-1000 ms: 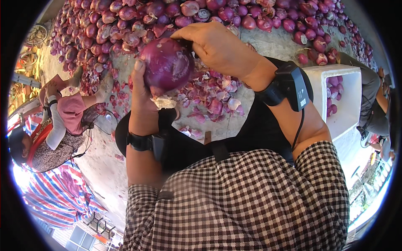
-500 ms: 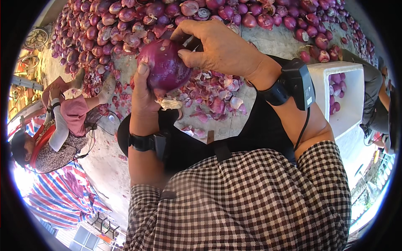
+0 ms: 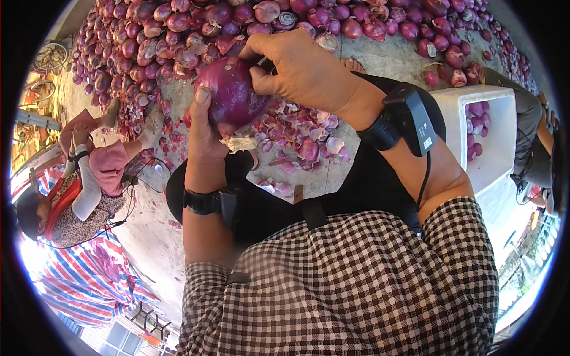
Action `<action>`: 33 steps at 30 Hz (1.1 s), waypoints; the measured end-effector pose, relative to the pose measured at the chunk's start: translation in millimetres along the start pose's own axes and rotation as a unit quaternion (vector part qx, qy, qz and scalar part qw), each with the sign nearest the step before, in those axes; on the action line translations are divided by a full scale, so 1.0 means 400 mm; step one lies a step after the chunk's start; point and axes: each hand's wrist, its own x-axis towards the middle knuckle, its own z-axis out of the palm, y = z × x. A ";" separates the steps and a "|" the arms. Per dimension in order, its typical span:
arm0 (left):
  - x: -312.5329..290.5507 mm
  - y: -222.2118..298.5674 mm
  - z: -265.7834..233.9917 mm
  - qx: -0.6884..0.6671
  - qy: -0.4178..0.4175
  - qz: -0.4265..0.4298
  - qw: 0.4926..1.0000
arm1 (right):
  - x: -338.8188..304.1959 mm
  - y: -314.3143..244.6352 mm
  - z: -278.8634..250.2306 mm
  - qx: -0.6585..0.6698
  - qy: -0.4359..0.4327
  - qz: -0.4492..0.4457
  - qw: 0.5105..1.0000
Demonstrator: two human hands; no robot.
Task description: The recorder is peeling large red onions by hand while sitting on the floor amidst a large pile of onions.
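Observation:
My left hand [image 3: 205, 127] wraps round a large red onion [image 3: 228, 95] from below and the left, its thumb laid along the purple skin. A dry, pale root tuft [image 3: 240, 143] sticks out at the onion's lower end. Over the upper right side of the onion, my right hand [image 3: 303, 71] is bent in a pinch, thumb and forefinger against the skin. Something small and dark shows between those fingers, too hidden to name. Loose onion skins [image 3: 309, 139] lie on the ground beneath my hands.
A large heap of red onions [image 3: 178, 24] spreads across the far side. At right, a white bin [image 3: 460, 118] lies with onions inside, and another person's leg [image 3: 525, 118] is beyond it. A seated person [image 3: 89, 184] is at left, near a striped sheet [image 3: 95, 279].
My right hand has shifted slightly left and its wrist has dropped a little, fingers staying at the onion. The left hand and onion are almost unmoved.

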 end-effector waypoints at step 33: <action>-0.015 0.022 0.003 -0.010 -0.086 0.063 0.994 | 0.003 0.069 -0.025 -0.118 0.051 -0.038 0.991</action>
